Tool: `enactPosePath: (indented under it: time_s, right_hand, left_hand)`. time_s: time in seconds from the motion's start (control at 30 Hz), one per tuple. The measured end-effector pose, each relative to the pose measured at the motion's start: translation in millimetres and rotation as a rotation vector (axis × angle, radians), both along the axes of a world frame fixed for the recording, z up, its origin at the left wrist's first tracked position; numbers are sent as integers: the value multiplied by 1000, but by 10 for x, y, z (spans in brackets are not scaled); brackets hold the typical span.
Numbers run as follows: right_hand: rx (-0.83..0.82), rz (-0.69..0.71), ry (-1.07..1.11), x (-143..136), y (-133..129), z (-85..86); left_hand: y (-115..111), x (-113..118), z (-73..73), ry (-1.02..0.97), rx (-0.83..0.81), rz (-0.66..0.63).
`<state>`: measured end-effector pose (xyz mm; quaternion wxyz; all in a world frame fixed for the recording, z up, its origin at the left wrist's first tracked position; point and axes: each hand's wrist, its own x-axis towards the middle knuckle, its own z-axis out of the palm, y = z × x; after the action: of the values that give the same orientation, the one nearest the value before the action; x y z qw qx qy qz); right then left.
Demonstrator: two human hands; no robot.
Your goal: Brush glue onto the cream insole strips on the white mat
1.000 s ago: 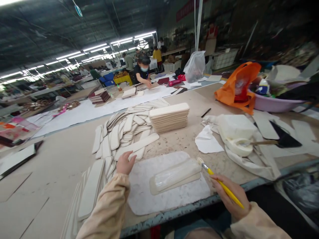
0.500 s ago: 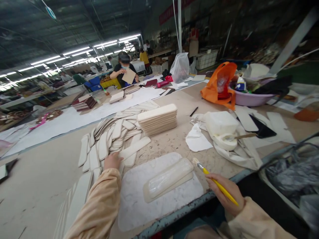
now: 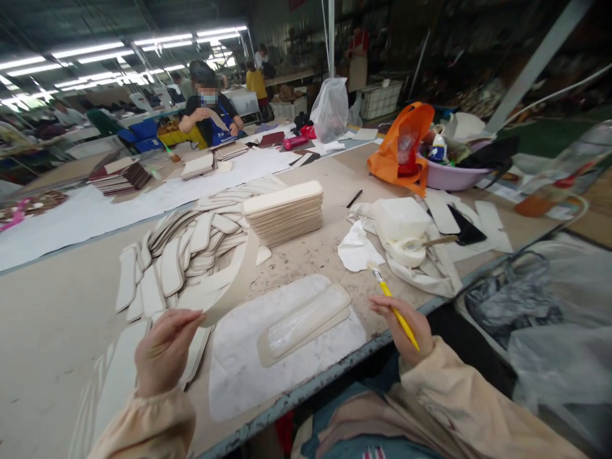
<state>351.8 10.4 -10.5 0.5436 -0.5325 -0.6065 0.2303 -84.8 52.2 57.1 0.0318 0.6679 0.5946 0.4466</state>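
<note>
Between thumb and fingers, my left hand (image 3: 165, 350) pinches the end of a thin cream strip (image 3: 241, 277), which bends upward over the loose pile. My right hand (image 3: 406, 325) is wrapped round a yellow-handled paintbrush (image 3: 399, 315), its pale bristles pointing away from me. In front of me, two rounded strips (image 3: 306, 325) overlap on a white sheet (image 3: 234, 389); the upper one looks glossy and wet. Beyond my left hand spreads a heap of loose cream strips (image 3: 167, 261). A neat stack of similar strips (image 3: 287, 213) stands behind the sheet.
A white plastic container (image 3: 401, 220) sits on cloth to the right, beside a crumpled white piece (image 3: 356, 248). Farther back are an orange bag (image 3: 404, 153) and a purple basin (image 3: 452, 175). The table's edge (image 3: 296, 392) runs close to me. A co-worker (image 3: 210, 108) handles a piece across the table.
My left hand has lifted a strip off the loose pile and drawn it toward me; the strip now curves. My right hand still holds the brush. The view has shifted.
</note>
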Motion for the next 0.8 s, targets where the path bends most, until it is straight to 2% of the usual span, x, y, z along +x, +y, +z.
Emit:
enactPosePath:
  time_s: [0.07, 0.13, 0.27, 0.37, 0.47, 0.57, 0.7, 0.8]
  right_hand:
    - [-36, 26, 117, -57, 36, -10]
    - [-90, 121, 218, -121, 52, -2]
    - [-219, 315, 327, -246, -22, 35]
    - [-294, 350, 373, -316, -142, 38]
    - [-317, 249, 363, -335, -210, -13]
    - [-293, 102, 288, -303, -131, -101]
    - [-232, -25, -12, -262, 162, -184]
    - [-209, -82, -198, -298, 385, -199]
  left_hand:
    - [-345, 197, 71, -88, -66, -141]
    - [-657, 384, 62, -156, -178, -249]
    - [-1095, 695, -130, -326, -340, -328]
    - [-1238, 872, -299, -434, -460, -295]
    - [-1220, 973, -418, -508, -595, -167]
    - [-1053, 993, -489, -587, -735, -90]
    - [-696, 993, -559, -637, -745, -56]
    - [-462, 1016, -628, -565, -734, 26]
